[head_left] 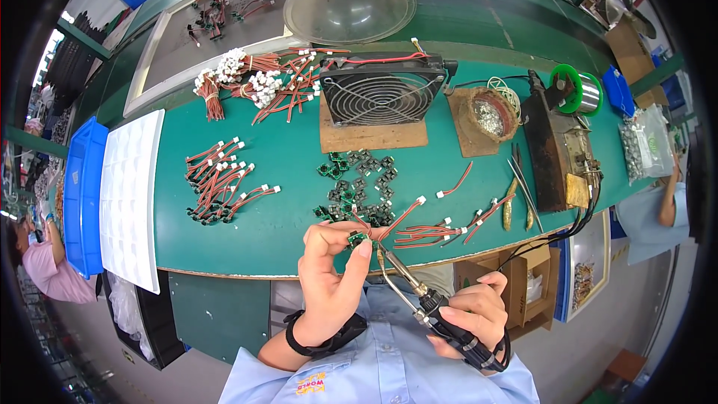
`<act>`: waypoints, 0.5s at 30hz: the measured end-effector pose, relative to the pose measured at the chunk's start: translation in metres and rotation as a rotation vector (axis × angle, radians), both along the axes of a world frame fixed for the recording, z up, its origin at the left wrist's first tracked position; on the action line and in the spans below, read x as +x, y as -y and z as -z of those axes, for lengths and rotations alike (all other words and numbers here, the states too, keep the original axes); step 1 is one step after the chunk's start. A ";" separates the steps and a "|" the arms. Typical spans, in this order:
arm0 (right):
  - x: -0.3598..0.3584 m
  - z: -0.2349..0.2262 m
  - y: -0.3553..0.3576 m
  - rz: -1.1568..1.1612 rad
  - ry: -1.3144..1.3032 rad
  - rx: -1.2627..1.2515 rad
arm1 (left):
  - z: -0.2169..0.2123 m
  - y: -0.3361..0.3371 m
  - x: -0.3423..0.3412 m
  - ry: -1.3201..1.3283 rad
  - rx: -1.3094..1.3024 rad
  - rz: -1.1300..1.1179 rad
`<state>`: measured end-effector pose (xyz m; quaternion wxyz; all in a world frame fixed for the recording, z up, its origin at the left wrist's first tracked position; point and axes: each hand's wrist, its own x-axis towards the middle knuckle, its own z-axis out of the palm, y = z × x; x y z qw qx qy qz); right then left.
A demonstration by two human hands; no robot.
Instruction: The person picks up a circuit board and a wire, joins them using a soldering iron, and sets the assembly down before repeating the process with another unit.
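Observation:
My left hand (333, 273) pinches a small green circuit board (356, 239) between thumb and fingertips, just over the table's front edge. A red wire lead (402, 218) with a white plug runs from beside it to the right. In my right hand (480, 310) is a soldering iron (431, 302) with a thin metal feed tube along its shaft. Its tip is close to the board and wire ends; I cannot tell whether they touch. Several small boards (359, 191) lie beyond my left hand, and loose red wires with white plugs (422, 236) lie to the right.
A black fan (385, 93) stands at the back on a brown board. To the right are a round tin (493, 114), a green solder spool (576, 90), a dark soldering station (557, 153) and tweezers (525, 187). Wired boards (217, 187), a white tray (129, 194) and a blue bin (82, 194) are left.

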<state>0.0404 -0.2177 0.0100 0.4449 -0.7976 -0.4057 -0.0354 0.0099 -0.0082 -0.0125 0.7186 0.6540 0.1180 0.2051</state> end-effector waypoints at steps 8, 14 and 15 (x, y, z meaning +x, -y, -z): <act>-0.002 0.004 0.002 0.015 0.003 0.020 | 0.000 0.003 0.000 -0.065 0.047 -0.091; -0.002 0.003 0.002 0.009 0.005 0.003 | 0.004 -0.005 -0.003 -0.008 0.205 0.032; -0.002 0.003 0.002 0.009 0.003 0.004 | 0.005 -0.005 -0.003 -0.008 0.227 0.035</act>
